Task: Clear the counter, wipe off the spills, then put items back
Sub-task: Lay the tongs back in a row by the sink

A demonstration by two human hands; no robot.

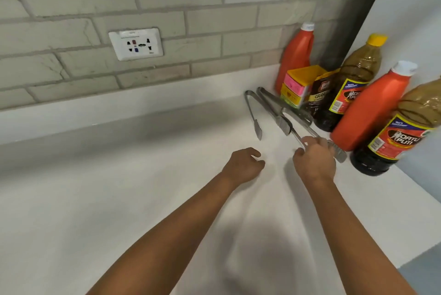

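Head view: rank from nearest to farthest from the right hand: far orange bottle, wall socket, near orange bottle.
From the right hand:
1. Near orange bottle, just right of it.
2. Far orange bottle, in the back corner.
3. Wall socket, far left on the tiles.

Wide open white countertop on the left and centre; the right corner is crowded with two steel tongs, orange and dark sauce bottles, and a yellow box.
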